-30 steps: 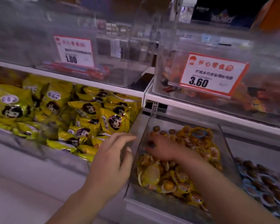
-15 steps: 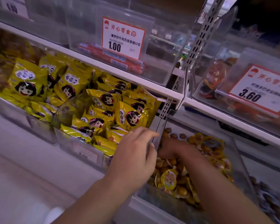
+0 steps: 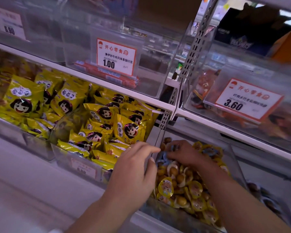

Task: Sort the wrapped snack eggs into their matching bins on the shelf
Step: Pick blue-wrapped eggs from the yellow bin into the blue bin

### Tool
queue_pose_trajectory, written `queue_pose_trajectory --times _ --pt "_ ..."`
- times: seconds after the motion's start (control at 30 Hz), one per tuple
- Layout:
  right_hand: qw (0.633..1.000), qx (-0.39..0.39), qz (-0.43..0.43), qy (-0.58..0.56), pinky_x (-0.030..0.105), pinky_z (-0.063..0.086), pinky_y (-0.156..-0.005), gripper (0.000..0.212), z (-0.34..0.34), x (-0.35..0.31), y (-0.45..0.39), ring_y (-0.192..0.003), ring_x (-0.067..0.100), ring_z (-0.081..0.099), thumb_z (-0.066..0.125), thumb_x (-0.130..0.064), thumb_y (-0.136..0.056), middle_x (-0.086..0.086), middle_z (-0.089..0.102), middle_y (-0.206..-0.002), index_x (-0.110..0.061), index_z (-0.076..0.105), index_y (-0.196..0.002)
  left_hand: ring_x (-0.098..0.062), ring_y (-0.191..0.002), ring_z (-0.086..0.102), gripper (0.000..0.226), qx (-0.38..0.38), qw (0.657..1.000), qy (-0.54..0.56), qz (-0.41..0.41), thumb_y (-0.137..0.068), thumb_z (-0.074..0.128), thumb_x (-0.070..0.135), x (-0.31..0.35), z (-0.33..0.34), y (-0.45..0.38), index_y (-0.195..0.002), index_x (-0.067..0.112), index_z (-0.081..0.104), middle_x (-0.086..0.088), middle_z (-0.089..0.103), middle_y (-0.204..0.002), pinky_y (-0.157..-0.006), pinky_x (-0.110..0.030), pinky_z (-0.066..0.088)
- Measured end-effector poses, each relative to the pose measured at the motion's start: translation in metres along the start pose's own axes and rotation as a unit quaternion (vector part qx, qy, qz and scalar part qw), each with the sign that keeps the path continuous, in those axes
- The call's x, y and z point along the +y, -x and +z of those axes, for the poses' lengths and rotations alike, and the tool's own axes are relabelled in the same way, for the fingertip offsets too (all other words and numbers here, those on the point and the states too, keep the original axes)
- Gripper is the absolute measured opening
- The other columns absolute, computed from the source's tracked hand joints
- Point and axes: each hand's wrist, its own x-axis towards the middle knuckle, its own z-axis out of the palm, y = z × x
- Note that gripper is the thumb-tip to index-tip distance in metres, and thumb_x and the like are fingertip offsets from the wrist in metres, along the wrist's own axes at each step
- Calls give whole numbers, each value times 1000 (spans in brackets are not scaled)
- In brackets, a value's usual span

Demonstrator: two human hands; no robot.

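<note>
At the far left, yellow snack packets [image 3: 23, 101] printed with a cartoon face are lying heaped in a clear bin on the lower shelf, and more of them [image 3: 129, 130] are filling the neighbouring clear bin [image 3: 77, 163] just to the right. Above them a price tag reading 1.00 [image 3: 116, 56] is hanging on the front of an upper clear bin [image 3: 151, 76]. The left hand [image 3: 134, 172] is hovering at the divider between the packet bin and the egg bin [image 3: 168, 214], fingers loosely spread and gripping nothing. Right of it, the yellow-wrapped snack eggs [image 3: 180, 187] are lying piled in that egg bin. The right hand [image 3: 186, 153] is reaching into the back of the pile, fingers curled onto a blue-wrapped egg [image 3: 165, 156]; whether it is truly grasping it cannot be told. Farther right, a price tag reading 3.60 [image 3: 247, 100] is hanging on another upper bin.
</note>
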Motion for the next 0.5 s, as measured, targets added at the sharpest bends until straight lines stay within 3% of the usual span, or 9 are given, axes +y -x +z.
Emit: queue_pose_trajectory --times 0.1,0.2,0.27,0.33,0.4,0.5 --pt "984 61 -6 -169 29 51 -62 3 -31 2 22 -72 20 68 75 -4 -81 15 74 -80 -2 73 -80 -2 -112 54 28 23 999 16 37 -92 49 20 14 5 -1 -113 27 67 22 56 -112 -91 -20 44" --pt "903 97 33 -417 27 53 -52 8 -56 3 48 -64 22 66 68 5 -83 9 70 -69 -2 70 -84 -5 -112 56 26 25 996 46 77 -93 51 18 30 19 1 -111 27 67 21 56 -113 -89 -20 45" --pt "858 73 72 -503 28 53 -51 13 -64 3 71 -66 20 66 68 1 -83 9 69 -73 -3 68 -95 -2 -113 55 26 10 995 75 72 -94 51 22 38 35 2 -115 30 64 24 53 -116 -87 -14 44" --pt "833 29 100 -543 34 56 -60 35 -60 4 94 -81 24 68 73 -6 -74 17 71 -92 -2 68 -108 6 -118 50 32 -12 994 100 38 -95 50 36 39 55 1 -127 41 54 29 46 -123 -89 -12 44" --pt "807 3 124 -577 39 58 -73 47 -48 7 114 -94 30 68 75 -11 -67 24 71 -108 0 69 -113 11 -127 41 53 -61 993 106 -3 -89 52 55 35 74 -2 -138 56 32 32 35 -135 -97 -18 43" --pt "743 -8 136 -655 40 60 -77 35 -26 9 132 -99 32 71 69 -11 -79 25 71 -113 1 73 -112 10 -133 31 81 -173 983 67 -10 -85 65 55 24 99 -3 -144 65 11 30 28 -143 -105 -13 30"
